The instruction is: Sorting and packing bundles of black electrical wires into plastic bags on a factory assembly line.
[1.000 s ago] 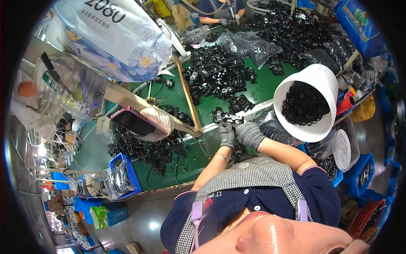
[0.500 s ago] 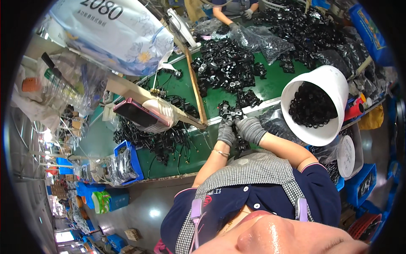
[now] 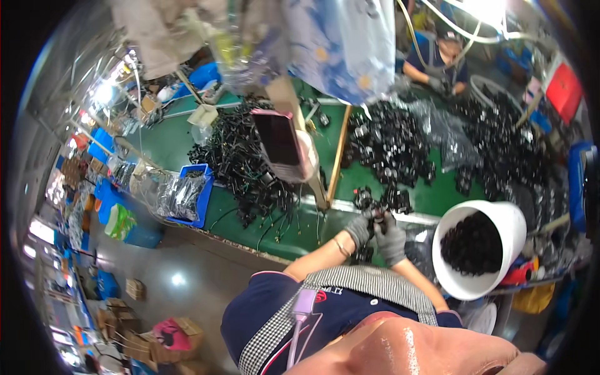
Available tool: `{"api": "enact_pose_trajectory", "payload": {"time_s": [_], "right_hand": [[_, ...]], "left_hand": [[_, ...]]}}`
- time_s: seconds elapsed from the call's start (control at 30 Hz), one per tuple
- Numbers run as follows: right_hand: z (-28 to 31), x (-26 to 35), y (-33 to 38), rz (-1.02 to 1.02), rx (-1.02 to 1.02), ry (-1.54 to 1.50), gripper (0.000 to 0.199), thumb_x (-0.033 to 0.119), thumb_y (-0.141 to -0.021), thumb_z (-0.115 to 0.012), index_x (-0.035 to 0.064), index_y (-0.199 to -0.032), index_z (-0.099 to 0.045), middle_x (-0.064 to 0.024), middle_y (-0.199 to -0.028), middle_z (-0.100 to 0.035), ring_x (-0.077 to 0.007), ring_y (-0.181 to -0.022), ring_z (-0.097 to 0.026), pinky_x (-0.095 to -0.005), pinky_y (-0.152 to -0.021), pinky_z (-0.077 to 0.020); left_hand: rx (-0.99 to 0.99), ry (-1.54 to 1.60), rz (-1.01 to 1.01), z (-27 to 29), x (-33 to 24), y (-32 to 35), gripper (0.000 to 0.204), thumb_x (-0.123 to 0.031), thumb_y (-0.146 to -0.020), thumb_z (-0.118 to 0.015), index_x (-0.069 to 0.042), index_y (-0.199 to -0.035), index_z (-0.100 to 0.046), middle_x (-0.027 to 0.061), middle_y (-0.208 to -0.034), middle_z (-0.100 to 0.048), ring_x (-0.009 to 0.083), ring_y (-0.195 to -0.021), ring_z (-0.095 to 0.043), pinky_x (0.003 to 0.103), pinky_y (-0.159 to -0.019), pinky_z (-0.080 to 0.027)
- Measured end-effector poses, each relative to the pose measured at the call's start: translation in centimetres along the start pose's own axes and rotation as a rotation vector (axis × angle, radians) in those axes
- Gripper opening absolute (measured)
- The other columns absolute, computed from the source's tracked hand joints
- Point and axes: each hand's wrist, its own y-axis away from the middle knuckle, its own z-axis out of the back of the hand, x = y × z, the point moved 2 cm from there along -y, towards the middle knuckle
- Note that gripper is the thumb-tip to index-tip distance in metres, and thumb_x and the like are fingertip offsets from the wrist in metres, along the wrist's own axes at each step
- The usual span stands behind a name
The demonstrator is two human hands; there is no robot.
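My gloved left hand [image 3: 359,230] and gloved right hand [image 3: 392,242] meet at the front edge of the green workbench. Between their closed fingers is a small black plastic part [image 3: 376,214], partly hidden by the gloves. Right beyond the fingers lie more small black parts [image 3: 396,199], with a few others [image 3: 364,253] below the hands. A large heap of black plastic parts [image 3: 390,140] covers the bench farther off. To the right, a tilted white bucket [image 3: 445,275] holds many black rings [image 3: 473,245].
A phone [image 3: 277,139] sits on a holder by a wooden post [image 3: 339,156]. Black cables [image 3: 250,169] pile up left of it, near a blue bin [image 3: 203,203] of bagged parts. Across the bench a co-worker [image 3: 437,62] in gloves handles something. A printed bag [image 3: 340,47] hangs overhead.
The view has swung, so the bench sits lower and more of the left side and the co-worker shows. My hands stay together at the black part; the right hand's fingers now point more upward.
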Motion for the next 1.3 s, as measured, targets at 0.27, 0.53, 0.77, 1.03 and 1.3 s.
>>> {"api": "enact_pose_trajectory", "payload": {"time_s": [0.27, 0.53, 0.77, 1.03, 1.3], "right_hand": [[0.0, -0.3, -0.5, -0.072, -0.018, -0.252, 0.032, 0.020, -0.079, -0.066, 0.0060, -0.105, -0.054, -0.0107, -0.063, -0.061, -0.0288, -0.054, -0.061, -0.0395, -0.051, -0.0464], [0.2, -0.1, 0.5, 0.214, 0.050, 0.246, 0.030, 0.032, -0.086, -0.058, 0.0091, -0.106, -0.057, -0.0117, -0.054, -0.057, -0.0293, -0.045, -0.056, -0.0426, -0.044, -0.0434], [1.1, -1.1, 1.2, 0.262, 0.226, 0.409, 0.023, 0.032, -0.091, -0.047, 0.0121, -0.094, -0.060, -0.0112, -0.054, -0.058, -0.0299, -0.047, -0.057, -0.0436, -0.045, -0.0429], [2.2, -0.1, 1.0, 0.173, 0.370, 0.321, 0.025, 0.036, -0.088, -0.052, 0.0145, -0.091, -0.063, -0.0122, -0.055, -0.057, -0.0306, -0.051, -0.058, -0.0450, -0.048, -0.0433], [0.9, 0.4, 0.4, 0.159, 0.545, 0.306, 0.031, 0.037, -0.087, -0.052, 0.0193, -0.112, -0.057, -0.0135, -0.064, -0.060, -0.0329, -0.057, -0.059, -0.0455, -0.052, -0.0461]], "left_hand": [[0.044, -0.093, -0.195, -2.0, 0.1, 0.2, 0.009, -0.005, -0.084, -0.061, -0.006, -0.092, -0.058, 0.0057, -0.086, -0.062, 0.0210, -0.077, -0.061, 0.039, -0.072, -0.057], [-0.074, -0.065, -0.082, 1.7, 0.5, -1.3, 0.007, -0.014, -0.089, -0.055, -0.010, -0.094, -0.058, 0.0029, -0.084, -0.062, 0.0172, -0.072, -0.061, 0.032, -0.061, -0.055], [-0.253, -0.325, -0.108, -1.1, 0.9, 1.2, 0.020, -0.012, -0.087, -0.057, -0.014, -0.107, -0.056, 0.0040, -0.089, -0.063, 0.0192, -0.074, -0.062, 0.032, -0.052, -0.054], [-0.262, -0.393, -0.104, 0.3, 1.0, 1.7, 0.023, -0.006, -0.086, -0.056, -0.011, -0.109, -0.053, 0.0067, -0.089, -0.062, 0.0203, -0.072, -0.062, 0.033, -0.053, -0.055], [-0.264, -0.396, -0.093, 1.8, 0.1, 3.3, 0.021, -0.005, -0.081, -0.061, -0.007, -0.102, -0.057, 0.0061, -0.084, -0.062, 0.0192, -0.069, -0.060, 0.032, -0.056, -0.053]]}}
